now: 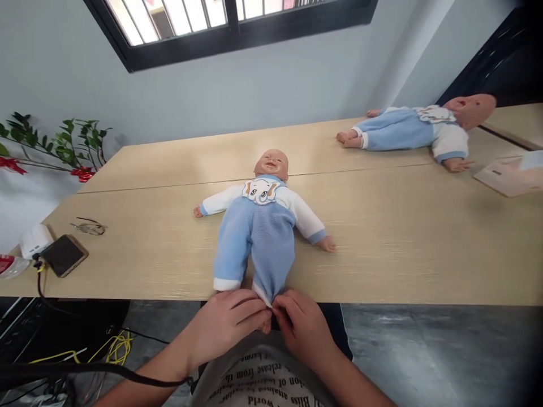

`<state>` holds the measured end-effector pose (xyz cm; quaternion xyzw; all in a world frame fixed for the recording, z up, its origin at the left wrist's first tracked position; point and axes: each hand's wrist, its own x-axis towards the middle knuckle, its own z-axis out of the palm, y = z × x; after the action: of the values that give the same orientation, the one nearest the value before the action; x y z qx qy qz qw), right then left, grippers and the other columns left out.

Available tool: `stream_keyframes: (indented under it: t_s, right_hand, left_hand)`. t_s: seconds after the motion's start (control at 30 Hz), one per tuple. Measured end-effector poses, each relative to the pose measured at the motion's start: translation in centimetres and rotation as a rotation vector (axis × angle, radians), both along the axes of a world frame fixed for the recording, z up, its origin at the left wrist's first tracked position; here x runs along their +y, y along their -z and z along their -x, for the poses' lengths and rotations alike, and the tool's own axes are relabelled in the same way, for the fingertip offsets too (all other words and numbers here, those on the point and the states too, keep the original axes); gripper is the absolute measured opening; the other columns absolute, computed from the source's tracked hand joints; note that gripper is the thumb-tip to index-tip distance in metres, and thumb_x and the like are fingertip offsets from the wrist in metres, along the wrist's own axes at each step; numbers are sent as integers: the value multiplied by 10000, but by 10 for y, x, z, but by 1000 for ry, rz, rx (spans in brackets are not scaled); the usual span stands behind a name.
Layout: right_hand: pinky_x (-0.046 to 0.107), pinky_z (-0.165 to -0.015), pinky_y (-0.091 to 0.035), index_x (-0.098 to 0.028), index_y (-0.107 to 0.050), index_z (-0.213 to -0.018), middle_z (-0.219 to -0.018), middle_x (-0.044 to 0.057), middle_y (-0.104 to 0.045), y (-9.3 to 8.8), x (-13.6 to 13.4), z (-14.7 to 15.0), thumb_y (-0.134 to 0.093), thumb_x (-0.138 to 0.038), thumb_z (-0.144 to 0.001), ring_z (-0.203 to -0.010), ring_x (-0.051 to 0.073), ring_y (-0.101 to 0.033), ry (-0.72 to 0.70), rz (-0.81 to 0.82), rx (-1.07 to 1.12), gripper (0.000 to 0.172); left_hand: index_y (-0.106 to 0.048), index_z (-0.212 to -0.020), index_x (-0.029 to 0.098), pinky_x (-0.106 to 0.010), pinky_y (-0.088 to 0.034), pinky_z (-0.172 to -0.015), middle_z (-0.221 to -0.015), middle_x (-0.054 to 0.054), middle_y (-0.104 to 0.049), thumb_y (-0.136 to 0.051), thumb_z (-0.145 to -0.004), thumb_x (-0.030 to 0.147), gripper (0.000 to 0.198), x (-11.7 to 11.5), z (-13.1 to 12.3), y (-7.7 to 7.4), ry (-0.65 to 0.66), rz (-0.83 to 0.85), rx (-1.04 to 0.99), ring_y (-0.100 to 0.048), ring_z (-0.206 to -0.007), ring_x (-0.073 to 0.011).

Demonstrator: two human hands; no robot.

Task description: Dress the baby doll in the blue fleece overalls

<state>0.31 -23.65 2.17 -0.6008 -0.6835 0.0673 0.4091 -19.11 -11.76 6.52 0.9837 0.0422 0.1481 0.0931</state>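
A baby doll (271, 164) lies on its back on the wooden table, its head away from me and its arms spread. It wears a blue and white outfit (267, 232) with an elephant face on the chest. At the table's front edge my left hand (233, 316) is closed on the white cuff of one trouser leg, beside the doll's foot (266, 325). My right hand (299, 322) pinches the same trouser leg from the other side, pulling the cloth to a point. The other leg's cuff (228, 284) lies flat, its foot mostly hidden behind my left hand.
A second, similarly dressed doll (399, 129) lies at the back right near a pale box (511, 174). On the left are glasses (90, 227), a phone (65, 255), a white device (36, 241) and a plant (74, 144). Yellow cables (119, 346) hang below the table.
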Motion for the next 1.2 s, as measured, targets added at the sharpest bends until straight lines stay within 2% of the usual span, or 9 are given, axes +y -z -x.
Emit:
stream_keyframes:
  t_s: [0.13, 0.3, 0.37, 0.5, 0.73, 0.83, 0.93, 1.07, 1.2]
  right_hand:
    - [344, -690, -507, -235, -616, -986, -860, 50, -704, -20, 23, -31, -494, -216, -986, -765, 210, -654, 40, 35, 144, 124]
    - [334, -756, -524, -204, -619, -1212, -1100, 91, -730, -52, 116, -102, -486, -273, -978, -843, 204, -679, 267, 341, 353, 278]
    - [317, -778, -523, -192, -645, -1114, -1072, 83, -729, -62, 142, -124, -571, -298, -932, -886, 203, -671, 102, 476, 345, 223]
    - [272, -513, -420, -210, -605, -907, -722, 8, -638, -75, 160, -156, -587, -435, -931, -537, 141, -529, -132, 781, 313, 227]
    - [325, -717, -465, -193, -615, -1008, -1052, 106, -679, -63, 190, -156, -598, -248, -882, -889, 244, -633, 274, 424, -135, 138]
    - [378, -801, -492, -175, -563, -1185, -1217, 167, -596, -61, 173, -128, -571, -265, -921, -1051, 298, -602, 422, 155, -214, 279]
    - [413, -895, -503, -202, -549, -1155, -1083, 121, -602, -58, 127, -100, -533, -252, -967, -1046, 281, -596, 254, -26, -177, 195]
    - [400, -834, -546, -231, -545, -1129, -1055, 95, -622, -35, 61, -76, -575, -239, -974, -974, 250, -632, 83, 56, -85, 157]
    - [429, -815, -557, -248, -578, -1092, -1041, 86, -679, -9, 34, -66, -622, -257, -961, -951, 263, -660, 137, 73, -87, 139]
  left_hand:
    - [-640, -1289, 184, -348, -617, -828, -1176, -62, -752, -578, -1024, 211, 274, 4, -3, 3, -3, -11, -24, -681, -1068, -213]
    - [-650, -1252, 187, -310, -609, -805, -1156, -40, -758, -582, -1021, 210, 241, 10, -20, -3, 32, 74, -38, -675, -1048, -199]
    - [-663, -1207, 196, -294, -604, -789, -1145, -27, -759, -574, -1025, 210, 203, 12, -24, -4, 44, 97, -47, -677, -1023, -188]
    - [-666, -1181, 207, -279, -595, -809, -1160, -26, -756, -550, -1037, 204, 185, 15, -26, -1, 53, 143, -54, -678, -1040, -182]
    - [-656, -1215, 207, -307, -604, -838, -1157, -46, -749, -510, -1058, 248, 218, 21, -40, 1, 18, 170, -10, -675, -1025, -175]
    - [-617, -1307, 207, -362, -591, -855, -1197, -67, -737, -538, -1044, 234, 276, 17, -53, 4, -69, 72, -62, -670, -1030, -197]
    - [-588, -1339, 232, -386, -557, -920, -1194, -63, -735, -585, -1020, 261, 320, 12, -47, 12, -96, 74, -187, -665, -1043, -201]
    - [-623, -1143, 245, -394, -528, -859, -1017, -53, -727, -563, -991, 211, 167, 20, -8, 25, -438, 246, -398, -653, -960, -214]
    - [-619, -1112, 230, -456, -486, -907, -1089, -78, -705, -558, -972, 236, 153, 36, 17, 32, -696, 283, -139, -619, -1054, -274]
